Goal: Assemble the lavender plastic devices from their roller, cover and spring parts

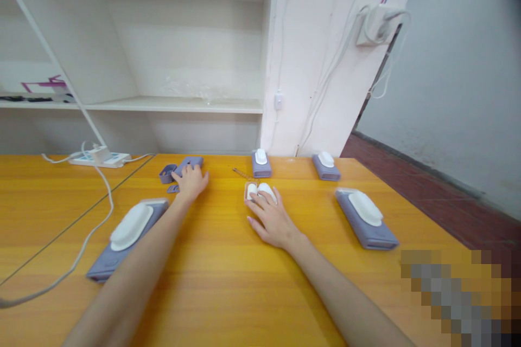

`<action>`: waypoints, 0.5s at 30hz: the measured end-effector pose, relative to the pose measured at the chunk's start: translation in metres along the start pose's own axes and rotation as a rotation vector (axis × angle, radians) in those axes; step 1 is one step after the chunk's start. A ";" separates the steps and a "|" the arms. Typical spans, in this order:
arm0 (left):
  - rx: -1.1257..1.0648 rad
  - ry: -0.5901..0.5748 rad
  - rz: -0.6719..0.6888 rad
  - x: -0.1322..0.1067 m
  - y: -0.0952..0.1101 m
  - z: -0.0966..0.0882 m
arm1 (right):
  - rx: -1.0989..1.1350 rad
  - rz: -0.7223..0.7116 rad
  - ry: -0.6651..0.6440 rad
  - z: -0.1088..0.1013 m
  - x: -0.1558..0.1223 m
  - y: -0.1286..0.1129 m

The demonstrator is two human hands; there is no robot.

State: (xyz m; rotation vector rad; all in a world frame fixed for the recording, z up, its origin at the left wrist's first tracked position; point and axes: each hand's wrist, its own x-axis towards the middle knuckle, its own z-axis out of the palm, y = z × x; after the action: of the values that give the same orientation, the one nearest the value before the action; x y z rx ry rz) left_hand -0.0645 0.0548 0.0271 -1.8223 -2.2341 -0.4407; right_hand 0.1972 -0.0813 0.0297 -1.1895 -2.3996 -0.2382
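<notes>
My left hand (191, 180) reaches forward over the orange table (228, 276). Its fingers lie on a small purple case (190, 163), with loose purple pieces (166, 173) just to its left. My right hand (272, 218) rests further right with its fingers curled over a small white item (260, 190) sitting in a shallow holder. A thin stick-like piece (241, 173) lies just beyond it.
Purple packs topped with white moulded parts lie around: a large one at left (129, 236), a large one at right (365, 218), two small ones at the back (261, 164) (326, 167). A white power strip (100, 159) and cable (85, 238) cross the left side. Shelves stand behind.
</notes>
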 end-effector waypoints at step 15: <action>0.014 0.169 0.309 -0.038 0.036 -0.008 | -0.073 0.079 0.037 0.004 0.003 0.000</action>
State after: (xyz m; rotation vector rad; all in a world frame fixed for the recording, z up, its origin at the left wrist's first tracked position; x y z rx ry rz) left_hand -0.0217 0.0239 0.0240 -1.9957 -1.8027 -0.4958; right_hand 0.1947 -0.0778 0.0271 -1.2974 -2.3244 -0.3228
